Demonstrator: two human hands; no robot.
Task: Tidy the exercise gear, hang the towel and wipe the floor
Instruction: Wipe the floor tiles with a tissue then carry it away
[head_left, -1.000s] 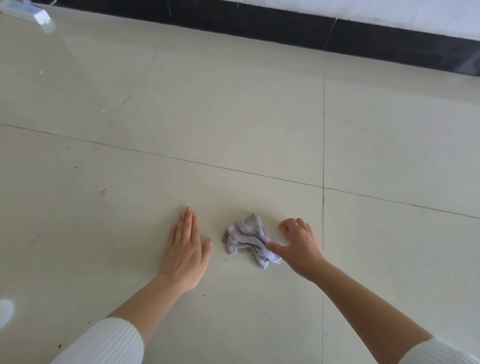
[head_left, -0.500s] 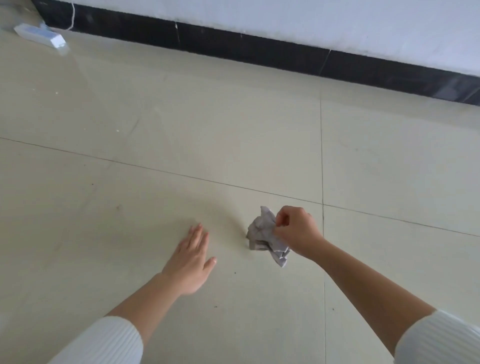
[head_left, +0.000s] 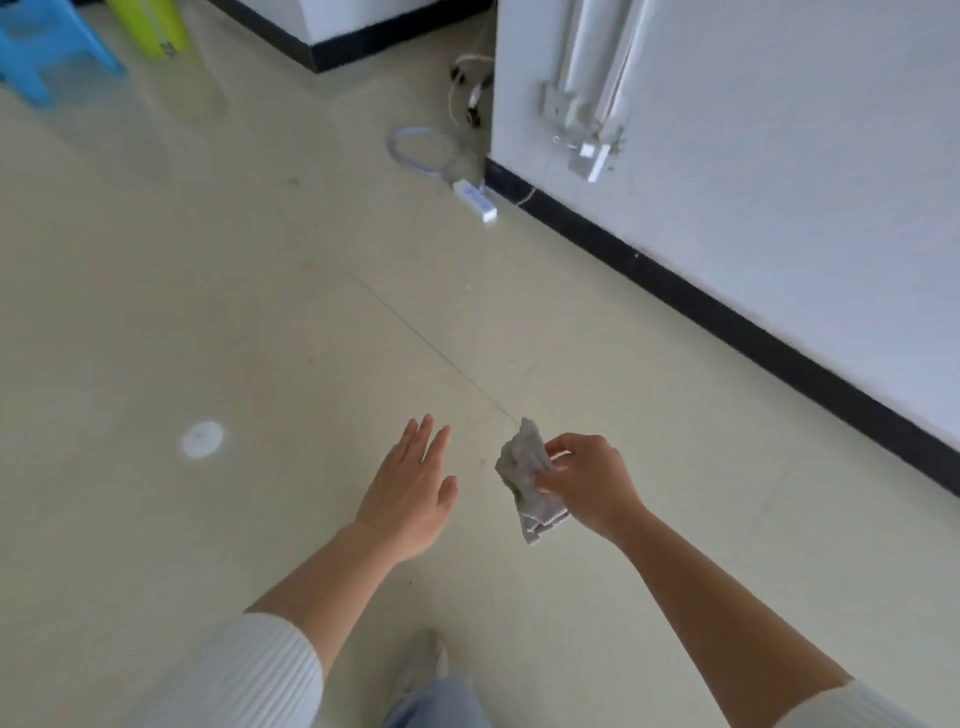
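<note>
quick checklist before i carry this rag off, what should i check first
1. Grip on the rag: ok, the right hand pinches it and it hangs clear of the floor.
2. Left hand free: ok, open and empty.
3. Trip hazards: not ok, a power strip and loose cable lie by the wall corner ahead.
4. Footing: ok, one shoe stands on bare tile.
5. Floor wiped clean: cannot tell; small dark specks show, and a pale round patch may be only glare.
6. Rag dirty or damp: cannot tell.
</note>
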